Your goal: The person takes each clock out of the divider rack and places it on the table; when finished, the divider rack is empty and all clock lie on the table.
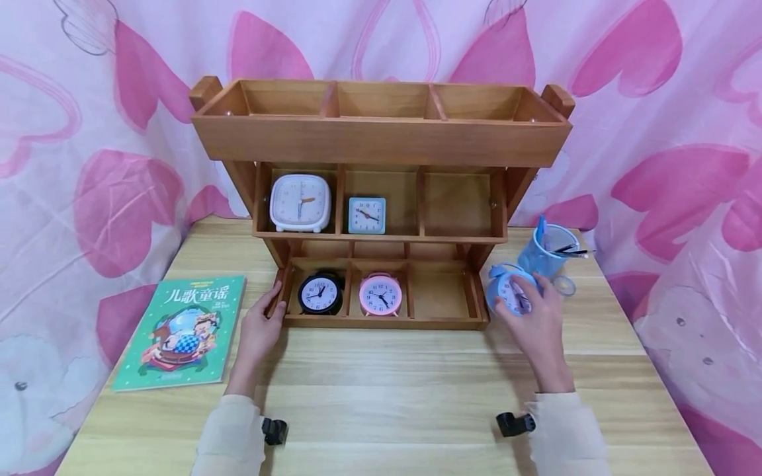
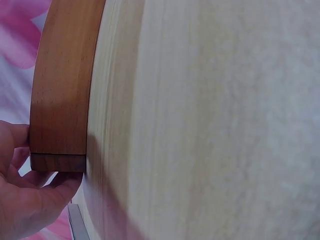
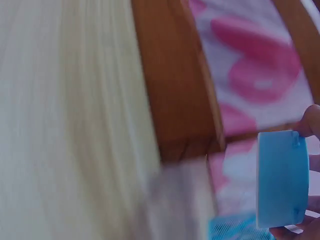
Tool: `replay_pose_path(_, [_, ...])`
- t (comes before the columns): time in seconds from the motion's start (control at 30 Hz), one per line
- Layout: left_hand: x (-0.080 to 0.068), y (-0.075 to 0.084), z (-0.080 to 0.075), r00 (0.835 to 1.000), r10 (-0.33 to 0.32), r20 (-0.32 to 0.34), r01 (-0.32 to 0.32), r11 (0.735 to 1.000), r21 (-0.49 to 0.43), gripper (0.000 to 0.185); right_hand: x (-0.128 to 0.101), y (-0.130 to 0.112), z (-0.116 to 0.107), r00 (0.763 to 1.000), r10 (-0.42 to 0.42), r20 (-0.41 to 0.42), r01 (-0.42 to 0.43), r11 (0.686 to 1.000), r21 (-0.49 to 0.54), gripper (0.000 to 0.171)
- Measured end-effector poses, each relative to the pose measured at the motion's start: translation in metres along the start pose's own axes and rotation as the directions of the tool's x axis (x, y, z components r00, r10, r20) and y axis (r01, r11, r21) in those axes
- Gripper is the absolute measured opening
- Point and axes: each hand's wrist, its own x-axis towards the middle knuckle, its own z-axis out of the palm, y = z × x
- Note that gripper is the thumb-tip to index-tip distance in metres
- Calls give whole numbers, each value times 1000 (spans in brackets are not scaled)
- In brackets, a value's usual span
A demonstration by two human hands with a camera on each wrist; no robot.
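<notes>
A: What is your right hand doing?

B: It is gripping the blue alarm clock, your fingers curling over its face. The clock is sitting just right of the wooden shelf, beside its lower right corner and low over the surface. In the right wrist view the clock's blue side is showing edge-on with a fingertip at its top corner (the rest there is blurred).

A: And your left hand?

B: It is resting against the shelf's lower left corner, your fingers curving round the end of the bottom board. The left wrist view is showing that same corner with your fingers wrapping it from the left.

A: What is sitting in the shelf?

B: In the bottom row, a black clock is standing in the left compartment and a pink clock in the middle one. In the row above, a white square clock is standing on the left and a small teal square clock in the middle.

A: Anything else around you?

B: A green picture book is lying flat on the left, near your left hand. A blue mesh pen cup is standing just behind the blue clock, on the far right, with a roll of clear tape beside it.
</notes>
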Motion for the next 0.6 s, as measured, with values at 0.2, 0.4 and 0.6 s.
replay_pose_path(0.2, [1,0,0,1000,-12,18,12,1000,-15,49,7,36,4,997,44,67,-39,997,-61,49])
replay_pose_path(0.4, [-1,-4,0,999,-2,46,2,1000,-3,50,7,50,12,969,108,224,-85,990,-112,50])
replay_pose_path(0.6, [-1,-5,0,999,-2,46,2,1000,1,49,6,47,13,961,112,254,-77,987,-142,53])
